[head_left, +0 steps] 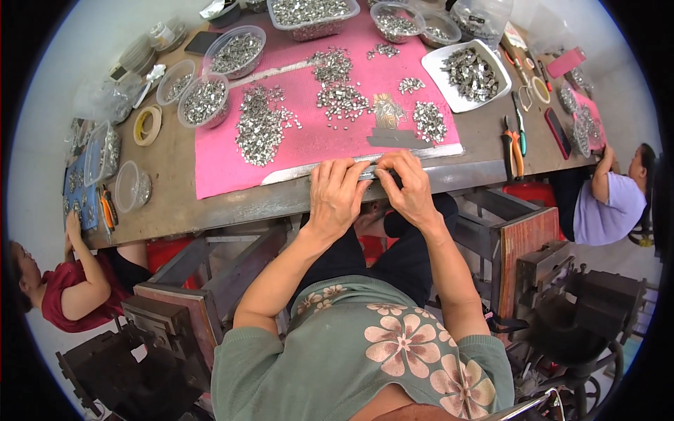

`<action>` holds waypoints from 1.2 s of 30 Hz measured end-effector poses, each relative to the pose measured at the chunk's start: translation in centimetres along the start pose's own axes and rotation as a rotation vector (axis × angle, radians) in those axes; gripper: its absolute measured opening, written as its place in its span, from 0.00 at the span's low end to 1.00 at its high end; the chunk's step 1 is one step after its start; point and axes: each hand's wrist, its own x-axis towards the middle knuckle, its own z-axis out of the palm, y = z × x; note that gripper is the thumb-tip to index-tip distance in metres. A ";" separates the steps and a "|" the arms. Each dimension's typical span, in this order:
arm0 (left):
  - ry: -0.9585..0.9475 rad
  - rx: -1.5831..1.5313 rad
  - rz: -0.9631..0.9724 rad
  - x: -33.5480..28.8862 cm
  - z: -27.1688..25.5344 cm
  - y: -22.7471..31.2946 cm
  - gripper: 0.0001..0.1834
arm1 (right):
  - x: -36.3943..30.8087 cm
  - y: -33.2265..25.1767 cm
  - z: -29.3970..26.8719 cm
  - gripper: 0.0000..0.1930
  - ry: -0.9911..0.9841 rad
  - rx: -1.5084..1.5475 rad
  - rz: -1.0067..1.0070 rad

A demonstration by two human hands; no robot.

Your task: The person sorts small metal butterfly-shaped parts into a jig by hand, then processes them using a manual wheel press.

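Note:
At the table's front edge, my left hand (335, 196) and my right hand (411, 189) meet, fingertips pinched. Between them they grip a small silvery metal piece (368, 172), mostly covered by the fingers; its exact kind does not show. Just beyond lies a pink mat (217, 168) with heaps of small shiny metal pieces (260, 133), the largest to the left. A dark grey strip (400, 139) lies ahead of my right hand, below a bunch of thin gold-coloured pins (388, 111). A smaller heap of metal pieces (430, 121) sits to their right.
Clear tubs (203, 100) of metal parts line the left and back; a white dish (469, 76) holds more. Pliers (516, 149), a red-edged phone (557, 133) and a tape roll (147, 126) lie around. Co-workers sit left (77, 288) and right (611, 203).

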 end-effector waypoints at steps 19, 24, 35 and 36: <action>-0.018 -0.047 -0.019 0.0 -0.6 0.6 0.22 | -0.1 -0.2 0.1 0.08 0.025 -0.075 -0.129; -0.037 -0.075 -0.020 0.1 -0.7 0.3 0.23 | -0.2 0.2 0.4 0.08 0.020 -0.031 -0.089; -0.050 -0.062 -0.023 0.5 -0.7 -0.1 0.26 | 0.3 0.5 0.5 0.06 0.025 0.092 0.071; -0.050 -0.062 -0.024 0.6 -0.7 -0.1 0.25 | 0.3 0.5 0.6 0.06 0.033 0.083 0.071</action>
